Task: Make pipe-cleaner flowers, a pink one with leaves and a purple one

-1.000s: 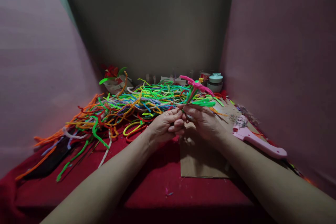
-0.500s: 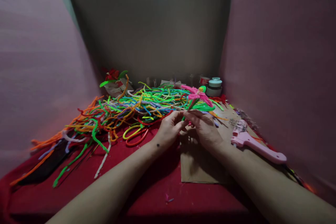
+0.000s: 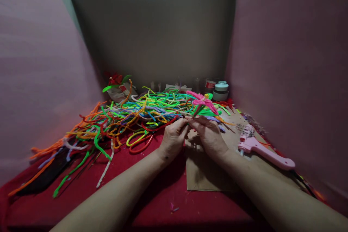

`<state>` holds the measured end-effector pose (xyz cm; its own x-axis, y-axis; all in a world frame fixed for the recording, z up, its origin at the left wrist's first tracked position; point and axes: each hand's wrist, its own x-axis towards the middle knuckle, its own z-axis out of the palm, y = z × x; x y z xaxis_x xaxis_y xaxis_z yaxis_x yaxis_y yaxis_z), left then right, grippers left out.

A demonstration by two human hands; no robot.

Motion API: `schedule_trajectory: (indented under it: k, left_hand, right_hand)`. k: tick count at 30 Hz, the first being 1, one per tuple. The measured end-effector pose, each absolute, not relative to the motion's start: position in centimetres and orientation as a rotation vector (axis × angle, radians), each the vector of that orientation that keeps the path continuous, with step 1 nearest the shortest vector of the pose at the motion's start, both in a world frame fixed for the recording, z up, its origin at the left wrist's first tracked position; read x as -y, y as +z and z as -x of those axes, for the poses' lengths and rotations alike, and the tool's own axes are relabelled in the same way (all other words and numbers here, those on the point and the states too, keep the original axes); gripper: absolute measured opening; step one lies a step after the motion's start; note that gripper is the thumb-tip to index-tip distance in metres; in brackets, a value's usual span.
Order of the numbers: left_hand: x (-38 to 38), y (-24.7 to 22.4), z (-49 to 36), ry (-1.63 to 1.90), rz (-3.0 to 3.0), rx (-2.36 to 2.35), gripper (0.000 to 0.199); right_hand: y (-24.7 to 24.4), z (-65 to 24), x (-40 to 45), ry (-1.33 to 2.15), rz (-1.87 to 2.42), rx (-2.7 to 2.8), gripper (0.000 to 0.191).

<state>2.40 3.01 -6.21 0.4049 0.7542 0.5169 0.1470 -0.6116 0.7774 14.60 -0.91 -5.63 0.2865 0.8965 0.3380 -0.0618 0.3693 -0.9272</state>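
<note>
A pink pipe-cleaner flower [image 3: 202, 102] with a yellow centre and green leaves tilts to the right above my hands. My left hand [image 3: 175, 135] pinches its stem low down, thumb and forefinger closed. Right beside it my right hand [image 3: 210, 134] also has its fingertips closed on the stem, just under the bloom. The fingertips of both hands meet, and the lower stem is hidden behind them. Under my right hand lies a sheet of brown cardboard [image 3: 201, 177].
A heap of many-coloured pipe cleaners [image 3: 152, 107] spreads behind and left. Scissors [image 3: 141, 143] with yellow and red handles lie at its front edge. A pink glue gun [image 3: 265, 152] rests on the right. A jar with a light-blue lid [image 3: 221, 88] stands at the back.
My hands have shifted slightly, with the left hand's fingers drawn closer around the stem. The flower sits a little lower and further left in view.
</note>
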Motion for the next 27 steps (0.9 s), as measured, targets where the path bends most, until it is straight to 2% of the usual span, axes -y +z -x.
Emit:
schedule_trajectory:
  k: [3, 10, 14, 20, 27]
  left_hand:
    - [-3.0, -5.7, -2.3, 1.133, -1.810, -0.715, 0.012]
    - [-3.7, -4.3, -1.9, 0.860, -1.480, -0.511, 0.029]
    - [-3.6, -3.9, -1.7, 0.755, -1.261, -0.448, 0.028]
    - [-3.5, -3.9, -1.6, 0.681, -1.087, -0.346, 0.020]
    - [-3.9, -4.4, -1.5, 0.636, -1.086, -0.333, 0.015]
  right_hand:
    - [-5.5, -14.7, 0.9, 0.792, 0.937, 1.150, 0.014]
    - [-4.5, -15.2, 1.0, 0.824, 0.978, 1.260, 0.025]
    - [-4.7, -15.7, 0.6, 0.862, 0.945, 1.313, 0.028]
    - [-5.3, -16.2, 0.1, 0.928, 0.751, 1.329, 0.023]
    - [-5.5, -16.3, 0.1, 0.862, 0.804, 1.337, 0.018]
